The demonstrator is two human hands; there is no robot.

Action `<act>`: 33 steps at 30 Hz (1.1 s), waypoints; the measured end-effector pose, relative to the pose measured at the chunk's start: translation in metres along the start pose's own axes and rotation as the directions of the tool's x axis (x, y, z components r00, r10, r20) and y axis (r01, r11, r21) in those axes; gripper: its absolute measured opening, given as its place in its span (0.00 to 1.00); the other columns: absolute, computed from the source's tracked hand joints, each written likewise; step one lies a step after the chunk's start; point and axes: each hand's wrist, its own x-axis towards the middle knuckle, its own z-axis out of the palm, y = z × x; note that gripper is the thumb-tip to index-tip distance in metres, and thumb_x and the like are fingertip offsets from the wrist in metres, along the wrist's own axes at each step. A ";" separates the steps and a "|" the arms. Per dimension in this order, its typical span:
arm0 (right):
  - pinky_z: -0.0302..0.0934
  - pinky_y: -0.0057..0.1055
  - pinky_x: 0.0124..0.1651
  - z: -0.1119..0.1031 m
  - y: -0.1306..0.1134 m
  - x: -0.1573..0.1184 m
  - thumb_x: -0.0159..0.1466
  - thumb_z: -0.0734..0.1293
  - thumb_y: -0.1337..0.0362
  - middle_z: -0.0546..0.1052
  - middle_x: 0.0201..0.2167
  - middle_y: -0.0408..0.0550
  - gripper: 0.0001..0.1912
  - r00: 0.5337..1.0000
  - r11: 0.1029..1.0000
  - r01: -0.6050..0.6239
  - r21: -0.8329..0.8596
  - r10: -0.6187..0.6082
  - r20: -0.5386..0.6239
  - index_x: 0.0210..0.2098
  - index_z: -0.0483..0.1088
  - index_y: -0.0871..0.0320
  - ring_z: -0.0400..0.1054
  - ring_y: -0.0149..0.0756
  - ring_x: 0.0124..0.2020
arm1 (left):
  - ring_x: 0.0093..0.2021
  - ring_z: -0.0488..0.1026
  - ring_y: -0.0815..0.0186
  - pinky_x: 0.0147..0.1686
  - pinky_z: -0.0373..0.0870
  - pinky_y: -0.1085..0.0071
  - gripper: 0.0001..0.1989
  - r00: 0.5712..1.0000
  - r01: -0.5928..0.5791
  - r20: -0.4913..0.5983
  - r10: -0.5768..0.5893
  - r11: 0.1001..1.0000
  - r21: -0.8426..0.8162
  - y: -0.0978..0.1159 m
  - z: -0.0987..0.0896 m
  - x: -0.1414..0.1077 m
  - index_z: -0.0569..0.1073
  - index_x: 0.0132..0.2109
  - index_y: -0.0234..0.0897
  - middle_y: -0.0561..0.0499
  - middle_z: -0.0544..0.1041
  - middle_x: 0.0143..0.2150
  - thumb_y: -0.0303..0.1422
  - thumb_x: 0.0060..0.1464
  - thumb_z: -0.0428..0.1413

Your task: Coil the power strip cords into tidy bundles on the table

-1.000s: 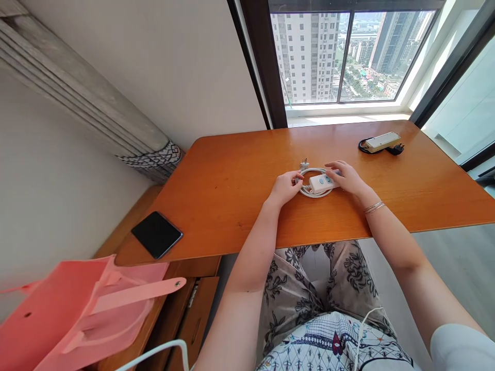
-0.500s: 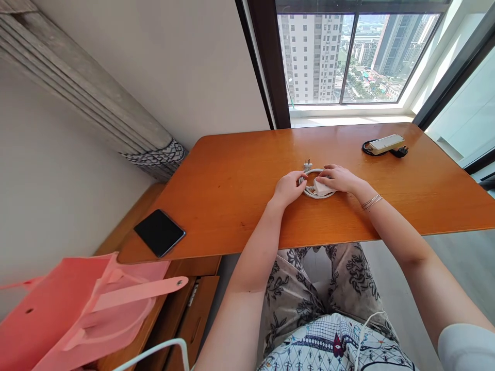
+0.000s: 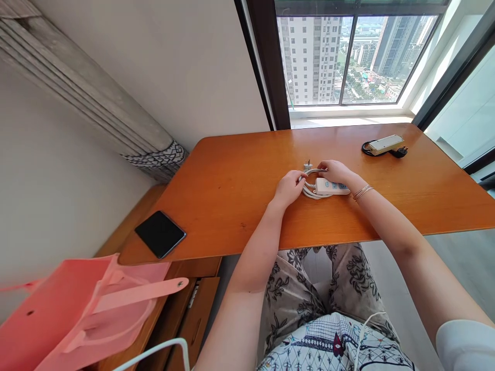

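Note:
A white power strip [image 3: 327, 186] lies on the wooden table, its coiled white cord [image 3: 315, 195] looped at its left end. The cord's plug [image 3: 308, 165] points toward the window, just beyond the coil. My left hand [image 3: 290, 186] pinches the left side of the coil between thumb and fingers. At the coil's far right side, my right hand [image 3: 335, 172] has its fingers closed on the cord, above the strip. Part of the strip's right end is close to my right wrist.
A second power strip [image 3: 386, 144] with a black cord sits at the table's far right. A black phone or tablet [image 3: 160, 234] lies at the near left corner of the table [image 3: 216, 206]. Beside it, lower left, is a pink bag [image 3: 77, 309]. A window stands behind the table.
My right hand has shifted off the power strip toward the far side of the coil, uncovering the strip's sockets. My left hand stays on the coil.

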 end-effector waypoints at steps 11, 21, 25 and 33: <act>0.65 0.34 0.54 0.005 -0.006 0.003 0.68 0.62 0.70 0.83 0.49 0.52 0.16 0.984 0.988 0.140 -0.062 -0.146 -0.100 0.47 0.82 0.55 0.76 0.43 0.50 | 0.42 0.81 0.65 0.45 0.77 0.70 0.25 0.995 0.081 0.083 -0.062 0.965 -0.251 -0.010 0.000 0.003 0.79 0.53 0.37 0.47 0.82 0.53 0.19 0.49 0.52; 0.64 0.42 0.57 -0.011 -0.002 -0.046 0.60 0.74 0.48 0.79 0.52 0.55 0.29 0.935 0.936 0.352 0.016 -0.352 0.036 0.56 0.76 0.55 0.72 0.50 0.55 | 0.51 0.80 0.61 0.58 0.74 0.66 0.19 0.996 0.084 0.033 -0.080 0.988 -0.126 -0.008 -0.002 0.004 0.84 0.45 0.37 0.47 0.83 0.52 0.21 0.53 0.52; 0.61 0.49 0.61 -0.010 0.005 -0.066 0.56 0.76 0.56 0.75 0.59 0.59 0.37 0.950 0.935 0.308 -0.173 -0.291 0.115 0.63 0.69 0.56 0.69 0.57 0.59 | 0.55 0.78 0.60 0.61 0.72 0.65 0.13 0.996 0.088 0.002 -0.088 0.991 -0.101 -0.007 0.000 0.005 0.84 0.39 0.39 0.48 0.84 0.52 0.26 0.57 0.54; 0.36 0.61 0.73 -0.010 -0.007 -0.067 0.58 0.65 0.74 0.75 0.61 0.53 0.34 0.851 0.822 0.499 -0.274 -0.524 -0.023 0.63 0.70 0.51 0.59 0.55 0.68 | 0.40 0.82 0.63 0.45 0.79 0.67 0.12 0.990 0.138 0.022 -0.136 0.975 -0.173 -0.013 0.008 0.005 0.81 0.40 0.36 0.46 0.84 0.47 0.24 0.49 0.58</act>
